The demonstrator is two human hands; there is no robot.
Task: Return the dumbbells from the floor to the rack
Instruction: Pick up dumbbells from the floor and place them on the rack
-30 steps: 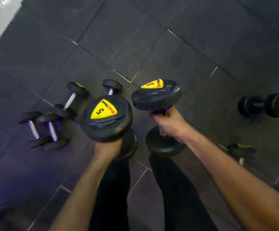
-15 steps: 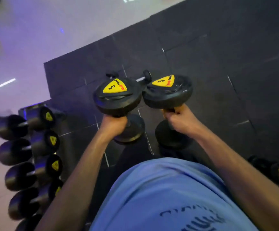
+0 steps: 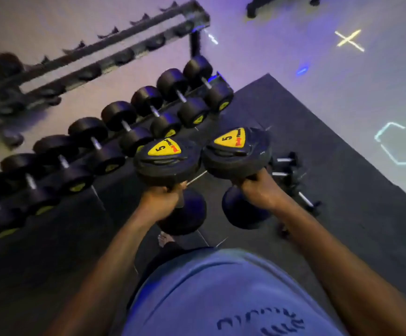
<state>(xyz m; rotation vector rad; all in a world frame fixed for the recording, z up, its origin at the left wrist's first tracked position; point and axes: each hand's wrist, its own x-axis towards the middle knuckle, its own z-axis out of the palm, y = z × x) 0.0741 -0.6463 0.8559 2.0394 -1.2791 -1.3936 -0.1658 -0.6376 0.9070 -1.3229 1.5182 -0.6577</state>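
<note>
Carrying stage: the person is holding two 5-marked dumbbells upright in front of the body while facing the dumbbell rack (image 3: 114, 139), which is standing to the left and ahead and is already carrying a row of black dumbbells (image 3: 134, 127). The left hand (image 3: 159, 202) is wrapping its grip fully around the handle of the left dumbbell (image 3: 167, 161); the right hand (image 3: 261, 192) is clamping likewise on the handle of the right dumbbell (image 3: 237, 151). The two top heads are sitting just beside each other, possibly touching. To do this step well, the weights are probably best kept close and vertical, then lowered one at a time into a free cradle, handle across the rails, releasing only once seated. Smaller chrome-handled dumbbells (image 3: 291, 173) are lying on the black floor mat (image 3: 342, 190) to the right, not yet returned.
</note>
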